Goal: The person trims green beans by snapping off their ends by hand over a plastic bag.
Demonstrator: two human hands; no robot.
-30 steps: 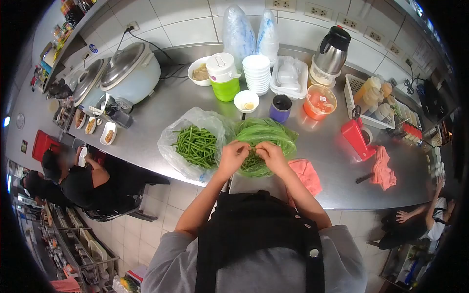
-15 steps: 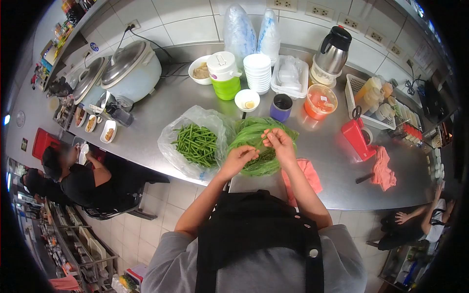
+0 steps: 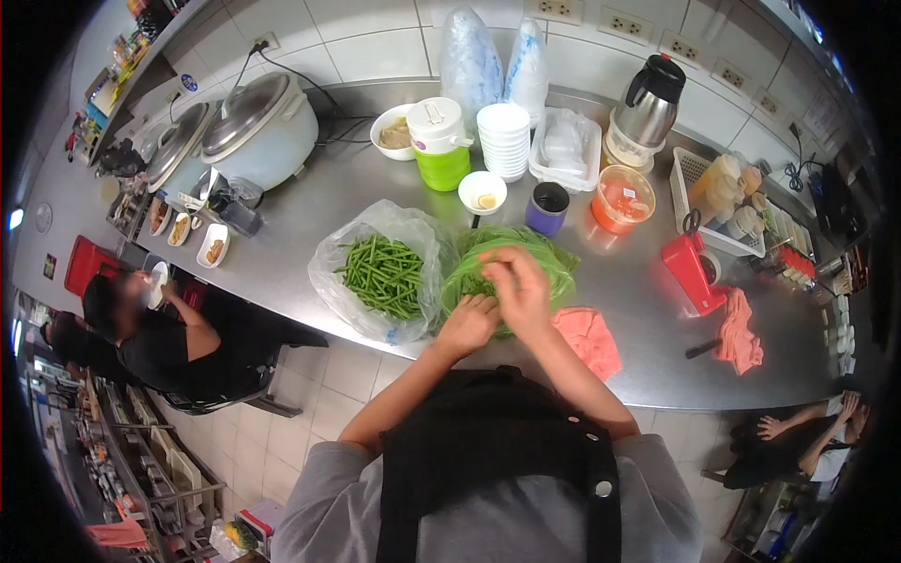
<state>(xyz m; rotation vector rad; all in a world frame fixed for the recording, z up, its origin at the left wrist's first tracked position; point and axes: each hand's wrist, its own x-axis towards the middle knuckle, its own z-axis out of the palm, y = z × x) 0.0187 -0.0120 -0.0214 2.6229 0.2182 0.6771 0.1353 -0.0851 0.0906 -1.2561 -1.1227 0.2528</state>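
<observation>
My left hand (image 3: pixel 471 325) is low over the front of a green plastic bag (image 3: pixel 556 266), its fingers bent together and their tips hidden in the bag. Just above and to its right is my right hand (image 3: pixel 522 293), fingers curled toward the thumb over the same bag; whatever they pinch is too small to make out. The bag's contents are mostly covered by my hands. To the left, a clear plastic bag (image 3: pixel 328 267) stands open, full of cut green beans (image 3: pixel 381 274). Behind the green bag is a small white bowl (image 3: pixel 482 193) with a pale round piece inside.
A pink cloth (image 3: pixel 588 340) lies right of my hands. Behind stand a purple cup (image 3: pixel 546 208), a green-and-white jug (image 3: pixel 441 155), stacked white bowls (image 3: pixel 503 141) and an orange tub (image 3: pixel 622 199). Large cookers (image 3: pixel 258 131) stand left. A seated person (image 3: pixel 155 342) is at left, another (image 3: pixel 807 436) at right.
My left hand has moved down into the front of the green bag. My right hand has parted from it, fingers now curled over the bag. The view has shifted slightly.
</observation>
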